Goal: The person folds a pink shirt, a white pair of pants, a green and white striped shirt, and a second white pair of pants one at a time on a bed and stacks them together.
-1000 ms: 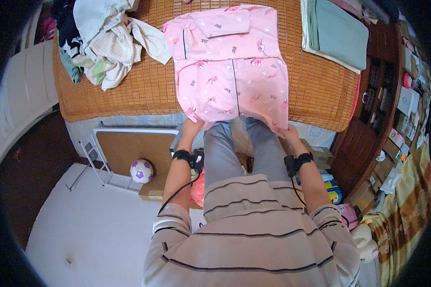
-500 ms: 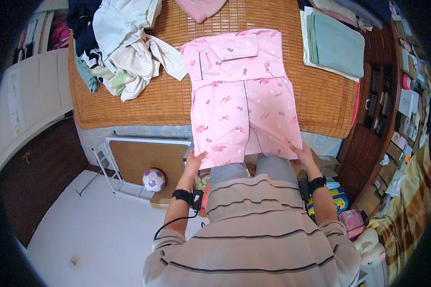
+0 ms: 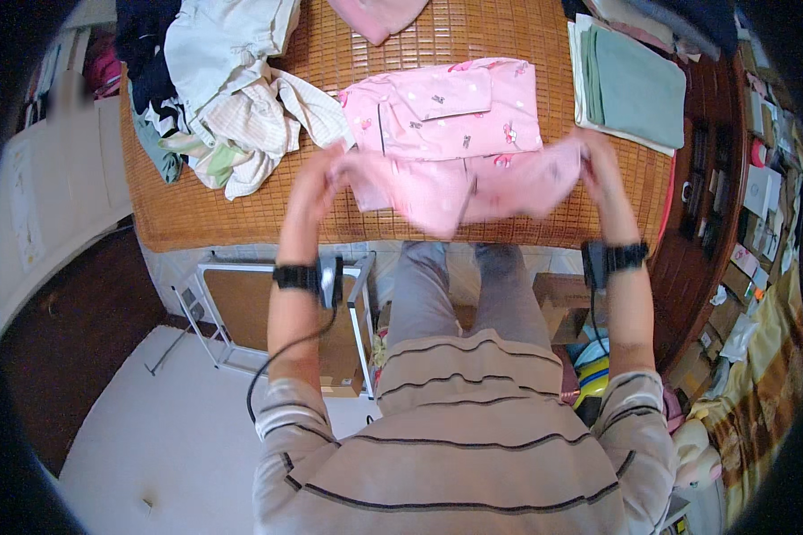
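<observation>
- Standing at the near edge of a woven mat (image 3: 232,221), in a striped shirt (image 3: 473,428), with both arms reaching out over it.
- Gripping the near left corner of a pink garment (image 3: 459,134) in the left hand (image 3: 315,185), apparently between thumb and fingers; too blurred to tell exactly how.
- Pinching the near right corner likewise in the right hand (image 3: 601,165), well apart from the left and near a folded stack (image 3: 638,85).
- Sagging and blurred between both: the garment's raised near flap (image 3: 433,187).
- Beyond, lying flat on the mat: the garment's far part, with a dark-edged piece across it.
- Probably midway through folding near over far; calling next for bringing both corners far evenly, laying down, smoothing.
- Farther left, crumpled clothes (image 3: 232,89); at the far edge, another pink piece (image 3: 379,16).
</observation>
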{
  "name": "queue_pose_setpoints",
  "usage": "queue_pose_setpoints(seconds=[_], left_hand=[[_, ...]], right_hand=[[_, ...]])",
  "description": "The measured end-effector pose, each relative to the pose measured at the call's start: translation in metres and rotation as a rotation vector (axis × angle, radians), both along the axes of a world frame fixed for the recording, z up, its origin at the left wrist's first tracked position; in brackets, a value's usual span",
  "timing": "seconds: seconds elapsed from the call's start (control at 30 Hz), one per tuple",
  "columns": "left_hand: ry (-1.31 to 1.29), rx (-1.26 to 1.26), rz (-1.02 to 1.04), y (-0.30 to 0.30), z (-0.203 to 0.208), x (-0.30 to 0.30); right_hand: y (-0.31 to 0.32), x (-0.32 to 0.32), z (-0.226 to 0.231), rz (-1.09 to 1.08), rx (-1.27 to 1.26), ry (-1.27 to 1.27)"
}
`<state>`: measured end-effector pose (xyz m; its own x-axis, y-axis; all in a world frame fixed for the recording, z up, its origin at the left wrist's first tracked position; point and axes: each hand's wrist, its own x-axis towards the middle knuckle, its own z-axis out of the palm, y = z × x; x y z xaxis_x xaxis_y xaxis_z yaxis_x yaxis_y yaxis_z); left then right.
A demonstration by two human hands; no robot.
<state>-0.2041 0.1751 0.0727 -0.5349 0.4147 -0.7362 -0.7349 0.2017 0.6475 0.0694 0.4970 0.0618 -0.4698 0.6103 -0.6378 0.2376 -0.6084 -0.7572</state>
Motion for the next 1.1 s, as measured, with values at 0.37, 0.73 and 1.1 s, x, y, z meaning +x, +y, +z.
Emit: queue_pose_setpoints(seconds=[0.37, 0.73, 1.1], left_hand=[[0.774, -0.161, -0.211, 0.049, -0.076, -0.046], [0.948, -0.395, -0.637, 0.037, -0.119, -0.012], [0.951, -0.401, -0.667, 0.025, -0.113, 0.044]], right_hand=[[-0.022, -0.048, -0.079, 0.129, 0.318, -0.039], [-0.113, -0.086, -0.092, 0.866, 1.001, -0.747], [-0.102, -0.055, -0.102, 0.948, 1.096, -0.737]])
